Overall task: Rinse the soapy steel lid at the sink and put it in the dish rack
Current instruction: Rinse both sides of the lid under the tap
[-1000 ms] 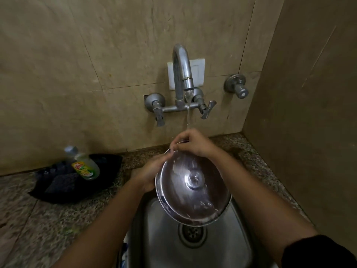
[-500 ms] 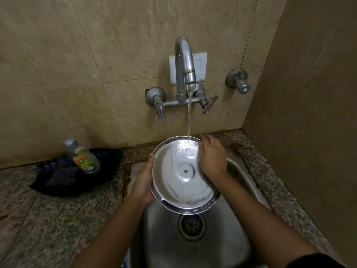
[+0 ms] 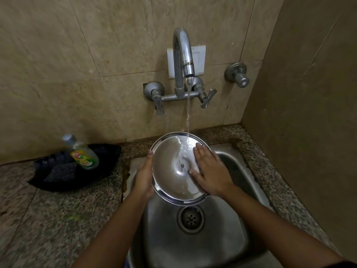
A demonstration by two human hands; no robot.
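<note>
The round steel lid (image 3: pixel 170 171) is held over the steel sink (image 3: pixel 228 238), its hollow inner side turned up toward me. Water from the curved tap (image 3: pixel 182 53) falls onto its upper right part. My left hand (image 3: pixel 144 180) grips the lid's left rim. My right hand (image 3: pixel 209 171) lies flat with fingers spread on the lid's inner surface at the right. No dish rack is in view.
A dish soap bottle (image 3: pixel 83 153) leans in a black tray (image 3: pixel 63 176) with a dark scrubber on the granite counter (image 3: pixel 48 219) to the left. The sink drain (image 3: pixel 190 218) lies below the lid. A tiled wall stands close on the right.
The lid was turned over from knob side to hollow inner side facing me. My right hand moved from the top rim onto the inner surface and slid down it.
</note>
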